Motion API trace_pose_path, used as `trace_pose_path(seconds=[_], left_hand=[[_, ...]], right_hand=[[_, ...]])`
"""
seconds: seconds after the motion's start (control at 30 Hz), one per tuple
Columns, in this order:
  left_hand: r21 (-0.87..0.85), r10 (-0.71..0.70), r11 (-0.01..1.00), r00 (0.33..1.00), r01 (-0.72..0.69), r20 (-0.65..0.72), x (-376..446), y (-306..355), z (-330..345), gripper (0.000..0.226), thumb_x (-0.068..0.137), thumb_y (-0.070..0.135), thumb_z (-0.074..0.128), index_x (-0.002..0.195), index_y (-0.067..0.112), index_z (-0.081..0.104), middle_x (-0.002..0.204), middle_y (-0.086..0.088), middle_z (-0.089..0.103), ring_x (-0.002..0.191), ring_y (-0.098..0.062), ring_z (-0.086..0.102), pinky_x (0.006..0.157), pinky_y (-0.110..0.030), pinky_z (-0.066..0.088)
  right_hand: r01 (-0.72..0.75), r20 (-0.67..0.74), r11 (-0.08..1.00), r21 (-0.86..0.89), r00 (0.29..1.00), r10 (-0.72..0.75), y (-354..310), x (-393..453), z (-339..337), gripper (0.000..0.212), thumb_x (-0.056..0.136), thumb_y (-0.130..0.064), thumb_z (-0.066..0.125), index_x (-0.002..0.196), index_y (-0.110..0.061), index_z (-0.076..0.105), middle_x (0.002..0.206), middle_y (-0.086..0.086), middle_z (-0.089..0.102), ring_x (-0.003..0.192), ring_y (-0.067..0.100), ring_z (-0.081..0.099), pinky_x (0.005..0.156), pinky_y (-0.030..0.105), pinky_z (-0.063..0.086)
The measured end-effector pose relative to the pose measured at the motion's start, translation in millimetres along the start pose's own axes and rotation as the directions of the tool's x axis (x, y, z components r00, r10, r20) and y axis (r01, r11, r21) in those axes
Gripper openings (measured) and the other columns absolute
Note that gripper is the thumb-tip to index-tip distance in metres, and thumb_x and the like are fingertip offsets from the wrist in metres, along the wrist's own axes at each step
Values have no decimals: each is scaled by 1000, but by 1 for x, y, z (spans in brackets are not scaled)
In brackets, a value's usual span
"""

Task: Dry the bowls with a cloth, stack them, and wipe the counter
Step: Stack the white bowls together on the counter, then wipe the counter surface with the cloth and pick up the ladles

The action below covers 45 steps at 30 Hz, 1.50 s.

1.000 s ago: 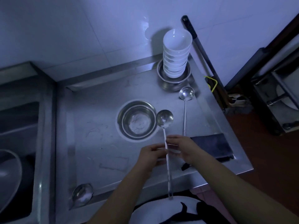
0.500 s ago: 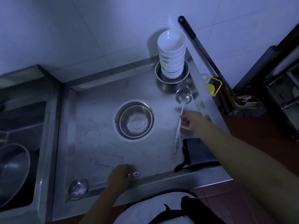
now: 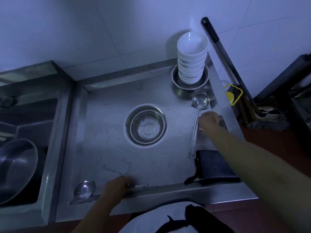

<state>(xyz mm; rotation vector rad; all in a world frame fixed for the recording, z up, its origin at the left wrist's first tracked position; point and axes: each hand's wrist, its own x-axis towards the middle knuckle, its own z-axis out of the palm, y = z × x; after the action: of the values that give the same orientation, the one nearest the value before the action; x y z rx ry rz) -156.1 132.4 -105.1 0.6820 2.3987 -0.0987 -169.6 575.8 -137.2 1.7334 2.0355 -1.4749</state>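
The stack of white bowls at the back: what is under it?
The stack of white bowls stands inside a shallow metal bowl on the steel counter. Only its rim shows; the stack covers its bottom.

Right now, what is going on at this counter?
A person has a hand on each of two ladles on the steel counter: the left hand on the front ladle, the right hand on the right ladle. The white bowls are already stacked at the back; the dark cloth lies unused.
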Motion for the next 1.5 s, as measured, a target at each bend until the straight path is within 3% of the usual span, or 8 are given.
trace_pose_path(seconds=[0.07,0.27,0.4,0.57,0.73,1.07,1.3,1.5], left_hand=[[-98,63,994,997,-58,48,4,-4,-10,22,89,21,68,109,27,73,114,4,67,106,-16,64,83,-25,43],[-579,-32,806,969,-120,-246,18,22,-107,35,73,14,87,66,43,68,69,20,70,66,3,65,67,-14,49],[-875,-282,436,891,-213,-357,17,63,-162,11,80,5,82,77,11,74,71,3,74,66,-6,68,69,-19,56],[-970,-379,-231,925,-81,13,23,118,-143,8,94,5,66,100,1,70,96,-19,75,95,-32,74,91,-50,57],[-888,-256,-435,925,148,280,20,153,-114,16,98,16,64,110,8,71,116,-11,75,108,-30,71,101,-57,52],[-972,-140,-108,964,210,224,6,148,-96,14,96,20,67,102,18,79,113,-5,76,111,-21,68,96,-45,56],[-365,-22,930,997,45,69,21,80,-33,110,60,94,24,158,47,6,170,-4,-7,156,-31,-2,123,-52,9],[-157,-108,979,985,128,131,9,48,6,90,85,75,39,157,47,-9,169,0,-15,156,-34,-8,123,-55,5]], right_hand=[[117,-73,993,27,991,-115,-5,-25,-6,16,82,1,59,69,-8,57,65,14,47,69,11,33,52,30,43],[164,107,946,279,974,-201,4,-135,-11,8,86,-14,71,91,-19,75,91,3,74,84,20,68,75,31,54],[-142,470,906,399,880,-69,18,-206,-1,10,95,-22,68,98,-13,72,101,14,72,81,23,69,62,34,57],[-513,669,688,513,742,55,15,-206,20,25,97,-36,63,112,-16,59,125,8,61,114,32,62,88,47,55],[-639,675,379,669,736,50,1,-171,29,18,101,-23,59,111,-8,61,111,11,67,100,28,66,68,41,60],[-482,493,506,716,861,123,-10,-134,21,26,86,7,70,105,-11,66,89,8,73,77,20,70,55,31,58],[-301,247,799,520,949,196,-20,-77,-20,23,86,12,69,101,-6,67,79,12,66,63,18,59,39,24,53],[-164,100,932,323,985,139,-13,-45,-9,26,96,-3,50,118,-5,63,100,12,67,84,24,64,69,34,64]])
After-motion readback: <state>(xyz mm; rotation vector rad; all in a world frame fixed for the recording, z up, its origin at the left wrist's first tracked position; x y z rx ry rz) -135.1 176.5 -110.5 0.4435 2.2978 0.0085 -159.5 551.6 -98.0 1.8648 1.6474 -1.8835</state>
